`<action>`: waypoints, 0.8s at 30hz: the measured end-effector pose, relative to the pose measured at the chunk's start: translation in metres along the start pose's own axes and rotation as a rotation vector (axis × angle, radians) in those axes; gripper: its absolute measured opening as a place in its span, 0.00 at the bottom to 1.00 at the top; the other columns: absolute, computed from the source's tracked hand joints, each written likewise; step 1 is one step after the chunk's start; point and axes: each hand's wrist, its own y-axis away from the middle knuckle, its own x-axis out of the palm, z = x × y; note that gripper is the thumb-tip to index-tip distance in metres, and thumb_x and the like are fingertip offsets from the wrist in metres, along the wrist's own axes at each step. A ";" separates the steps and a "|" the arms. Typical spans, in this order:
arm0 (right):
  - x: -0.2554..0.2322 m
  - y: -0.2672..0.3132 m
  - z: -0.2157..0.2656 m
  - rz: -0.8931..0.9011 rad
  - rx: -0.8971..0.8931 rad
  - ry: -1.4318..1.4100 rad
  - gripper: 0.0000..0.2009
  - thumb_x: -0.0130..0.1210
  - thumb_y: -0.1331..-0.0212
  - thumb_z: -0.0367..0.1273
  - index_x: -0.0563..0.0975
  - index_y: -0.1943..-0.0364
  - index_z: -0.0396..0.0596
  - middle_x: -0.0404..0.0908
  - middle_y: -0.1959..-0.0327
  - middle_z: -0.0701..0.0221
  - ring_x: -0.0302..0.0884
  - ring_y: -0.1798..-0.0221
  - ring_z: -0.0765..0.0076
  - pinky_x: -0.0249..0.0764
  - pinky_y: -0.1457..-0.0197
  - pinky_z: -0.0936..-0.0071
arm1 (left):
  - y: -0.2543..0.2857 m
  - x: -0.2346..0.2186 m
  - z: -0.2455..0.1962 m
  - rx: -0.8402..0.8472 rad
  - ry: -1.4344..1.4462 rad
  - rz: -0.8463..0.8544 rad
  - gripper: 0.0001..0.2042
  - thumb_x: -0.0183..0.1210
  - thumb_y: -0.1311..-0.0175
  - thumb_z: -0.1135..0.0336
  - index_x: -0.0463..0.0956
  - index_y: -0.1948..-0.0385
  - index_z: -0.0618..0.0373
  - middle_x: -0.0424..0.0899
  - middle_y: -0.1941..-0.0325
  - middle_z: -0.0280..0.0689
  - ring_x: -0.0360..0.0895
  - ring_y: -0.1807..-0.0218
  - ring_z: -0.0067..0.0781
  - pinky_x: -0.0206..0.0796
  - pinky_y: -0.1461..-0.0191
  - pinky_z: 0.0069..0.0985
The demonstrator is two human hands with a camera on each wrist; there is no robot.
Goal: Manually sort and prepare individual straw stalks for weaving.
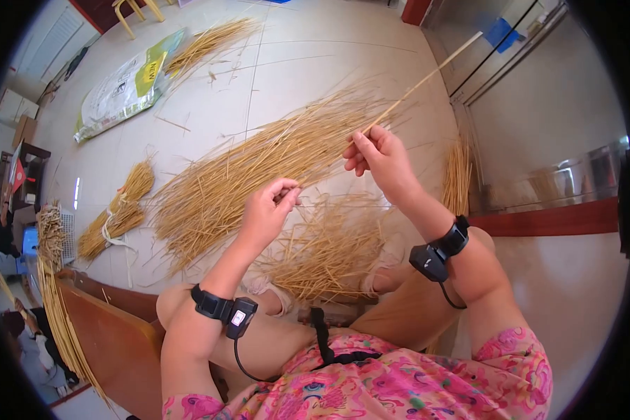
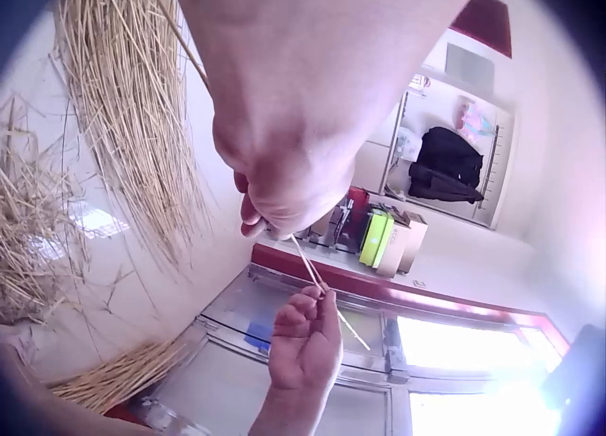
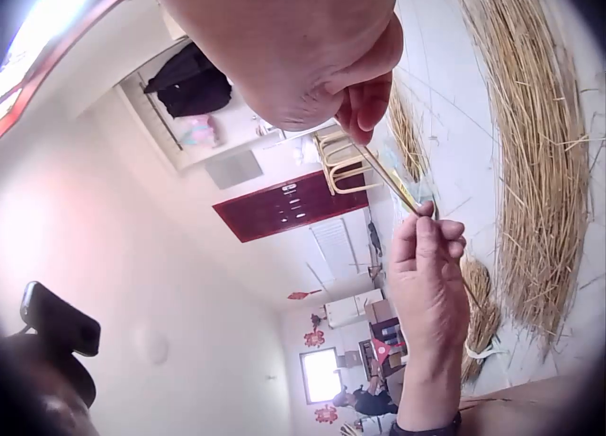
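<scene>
My right hand [image 1: 381,159] pinches a long, thin straw stalk [image 1: 434,73] between thumb and fingers. From that grip the stalk slants up and away to the right. Lower and to the left, my left hand [image 1: 267,211] has thumb and fingertips closed on thin straw. The left wrist view shows two thin straw lengths [image 2: 308,264] spanning the gap between the hands; the right wrist view also has straw [image 3: 386,174] running from one hand to the other. Beneath both hands spreads a large heap of golden straw [image 1: 238,168] on the tiled floor.
Short straw pieces [image 1: 329,245] lie between the feet. A tied straw bundle [image 1: 122,206] and a white-and-green bag [image 1: 122,91] lie to the left. Another bundle [image 1: 457,175] leans near the metal-framed door [image 1: 539,105]. A wooden panel [image 1: 112,329] stands beside the left leg.
</scene>
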 end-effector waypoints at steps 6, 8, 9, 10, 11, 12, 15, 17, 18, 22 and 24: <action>0.015 0.008 -0.024 0.179 0.071 0.024 0.07 0.48 0.36 0.30 0.72 0.65 0.40 0.78 0.73 0.70 0.76 0.75 0.79 0.70 0.75 0.83 | -0.002 0.002 0.003 -0.024 0.149 0.026 0.09 0.55 0.38 0.69 0.79 0.61 0.64 0.82 0.67 0.34 0.76 0.67 0.17 0.68 0.63 0.17; 0.020 0.011 -0.033 0.258 0.099 0.058 0.06 0.48 0.36 0.30 0.72 0.65 0.40 0.77 0.73 0.70 0.75 0.75 0.80 0.70 0.75 0.83 | -0.003 0.003 0.006 -0.026 0.129 0.028 0.09 0.55 0.38 0.69 0.79 0.61 0.64 0.82 0.67 0.35 0.75 0.68 0.17 0.68 0.63 0.17; 0.022 0.012 -0.034 0.272 0.107 0.044 0.06 0.48 0.36 0.30 0.71 0.65 0.41 0.77 0.74 0.70 0.75 0.75 0.80 0.70 0.75 0.84 | -0.004 0.003 0.006 -0.020 0.121 0.013 0.09 0.55 0.38 0.69 0.79 0.62 0.64 0.82 0.67 0.35 0.74 0.68 0.17 0.68 0.64 0.17; 0.023 0.013 -0.035 0.238 0.104 0.052 0.06 0.48 0.36 0.30 0.71 0.65 0.41 0.77 0.74 0.70 0.75 0.75 0.80 0.70 0.75 0.84 | -0.005 0.003 0.007 -0.017 0.111 -0.003 0.09 0.55 0.37 0.69 0.79 0.62 0.64 0.82 0.67 0.35 0.74 0.68 0.16 0.67 0.64 0.17; 0.024 0.014 -0.035 0.204 0.104 0.057 0.06 0.48 0.36 0.30 0.71 0.64 0.41 0.77 0.74 0.70 0.75 0.75 0.80 0.70 0.75 0.84 | -0.004 0.002 0.007 -0.009 0.124 -0.042 0.09 0.54 0.37 0.69 0.79 0.63 0.64 0.82 0.66 0.35 0.73 0.68 0.16 0.67 0.64 0.16; 0.025 0.013 -0.034 0.171 0.097 0.064 0.06 0.48 0.36 0.31 0.71 0.64 0.41 0.78 0.74 0.69 0.75 0.75 0.80 0.70 0.75 0.84 | -0.004 0.002 0.005 0.005 0.135 -0.082 0.09 0.54 0.36 0.68 0.79 0.63 0.63 0.82 0.66 0.35 0.73 0.69 0.16 0.67 0.64 0.16; 0.021 0.010 -0.028 0.114 0.120 0.071 0.07 0.46 0.34 0.33 0.70 0.64 0.42 0.76 0.72 0.69 0.75 0.74 0.78 0.70 0.73 0.83 | -0.009 -0.006 0.006 0.051 0.193 -0.141 0.09 0.51 0.34 0.67 0.77 0.66 0.62 0.82 0.65 0.35 0.71 0.70 0.15 0.65 0.65 0.14; 0.016 0.006 -0.033 0.018 0.125 0.003 0.08 0.45 0.34 0.33 0.69 0.64 0.41 0.77 0.73 0.68 0.74 0.76 0.78 0.69 0.75 0.82 | -0.012 -0.014 0.005 0.016 0.332 -0.146 0.09 0.48 0.33 0.66 0.74 0.67 0.61 0.82 0.65 0.36 0.70 0.71 0.15 0.64 0.67 0.13; 0.015 0.005 -0.035 -0.032 0.128 -0.033 0.09 0.44 0.33 0.33 0.68 0.64 0.41 0.77 0.73 0.68 0.73 0.77 0.78 0.69 0.76 0.82 | -0.011 -0.020 0.002 -0.037 0.448 -0.140 0.09 0.47 0.32 0.66 0.73 0.67 0.60 0.81 0.66 0.36 0.69 0.72 0.14 0.63 0.69 0.13; 0.014 0.003 -0.032 -0.108 0.082 -0.074 0.09 0.42 0.33 0.34 0.67 0.65 0.42 0.76 0.73 0.68 0.72 0.78 0.78 0.67 0.77 0.81 | -0.011 -0.024 -0.008 -0.190 0.686 -0.251 0.07 0.43 0.30 0.66 0.68 0.64 0.58 0.77 0.70 0.34 0.67 0.76 0.15 0.60 0.74 0.13; 0.014 0.002 -0.027 -0.141 0.047 -0.058 0.09 0.42 0.33 0.34 0.67 0.66 0.43 0.75 0.74 0.68 0.71 0.78 0.78 0.67 0.77 0.81 | -0.012 -0.027 -0.007 -0.179 0.618 -0.281 0.07 0.42 0.30 0.66 0.67 0.63 0.58 0.74 0.74 0.32 0.66 0.77 0.15 0.59 0.76 0.14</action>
